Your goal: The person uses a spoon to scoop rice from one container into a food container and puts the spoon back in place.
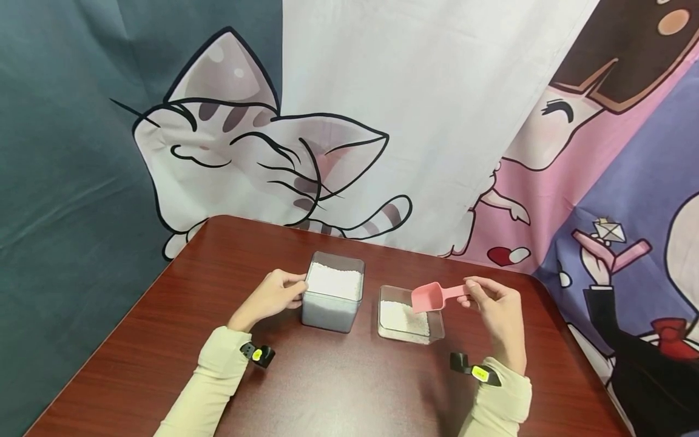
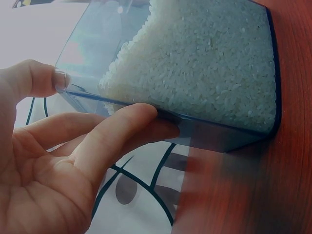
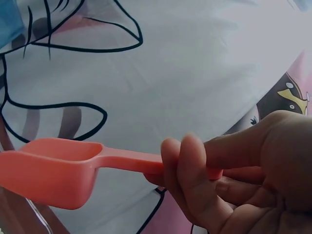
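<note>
A tall clear container (image 1: 330, 315) of white rice (image 2: 204, 58) stands on the table, filled to below its rim. My left hand (image 1: 280, 292) holds it at the left side, thumb (image 2: 36, 78) on the rim corner and fingers along the wall. In my right hand (image 1: 494, 303) is a pink scoop (image 1: 428, 297), gripped by its handle (image 3: 129, 158). The scoop's bowl is over a low clear box (image 1: 437, 328), overlapping its far right part in the head view. White rice (image 1: 401, 318) covers much of that box's bottom. The scoop's inside is mostly hidden in the right wrist view.
The dark red-brown wooden table (image 1: 327, 388) carries both containers side by side, a small gap between them. Behind it hangs a cloth backdrop (image 1: 437, 109) printed with a cartoon cat and figures, close to the table's far edge.
</note>
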`<state>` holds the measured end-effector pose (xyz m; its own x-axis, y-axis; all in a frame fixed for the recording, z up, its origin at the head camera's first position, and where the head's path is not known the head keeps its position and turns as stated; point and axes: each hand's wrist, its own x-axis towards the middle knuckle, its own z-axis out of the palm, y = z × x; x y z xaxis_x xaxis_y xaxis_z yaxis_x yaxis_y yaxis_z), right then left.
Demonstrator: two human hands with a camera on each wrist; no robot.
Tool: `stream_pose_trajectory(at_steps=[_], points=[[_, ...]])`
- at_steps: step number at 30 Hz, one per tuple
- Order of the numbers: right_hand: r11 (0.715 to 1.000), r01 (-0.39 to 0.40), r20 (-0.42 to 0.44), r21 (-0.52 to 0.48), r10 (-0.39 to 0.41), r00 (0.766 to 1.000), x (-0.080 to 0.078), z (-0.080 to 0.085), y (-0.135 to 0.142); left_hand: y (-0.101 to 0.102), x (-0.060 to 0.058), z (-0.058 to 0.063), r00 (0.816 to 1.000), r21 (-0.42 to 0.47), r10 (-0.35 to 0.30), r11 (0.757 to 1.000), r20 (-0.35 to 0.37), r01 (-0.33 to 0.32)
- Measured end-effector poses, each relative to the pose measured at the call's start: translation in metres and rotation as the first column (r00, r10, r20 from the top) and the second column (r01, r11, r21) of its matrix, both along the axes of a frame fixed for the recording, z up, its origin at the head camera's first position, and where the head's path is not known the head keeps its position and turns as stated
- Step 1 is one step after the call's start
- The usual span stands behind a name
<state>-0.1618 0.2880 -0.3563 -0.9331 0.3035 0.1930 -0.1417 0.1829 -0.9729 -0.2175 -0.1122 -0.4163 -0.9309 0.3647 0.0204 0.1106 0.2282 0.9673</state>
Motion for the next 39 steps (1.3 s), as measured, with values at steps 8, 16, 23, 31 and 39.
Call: stream_pose_trajectory(at_steps=[8,16,23,31,39], points=[[0.990,0.071,0.045,-0.125,-0.066,0.997,0.000,0.002,0.001,0.000,0.001,0.002,1.000,0.001,0.006,1.000,0.009,-0.006],[0.945,0.044,0.051,-0.323,-0.030,0.998,0.001,0.004,0.003,-0.001,0.000,0.002,1.000,0.004,0.006,1.000,0.005,-0.006],[0.891,-0.047,0.048,-0.452,0.077,0.996,-0.002,-0.003,0.011,0.000,0.001,0.001,1.000,0.005,0.007,1.000,0.001,-0.007],[0.841,-0.101,0.039,-0.532,0.143,0.989,-0.008,-0.010,0.011,0.000,0.002,0.001,1.000,0.006,0.026,1.000,0.016,-0.026],[0.837,-0.103,0.034,-0.537,0.143,0.989,-0.008,-0.010,0.011,0.001,0.002,0.002,1.000,0.020,0.003,1.000,-0.002,-0.003]])
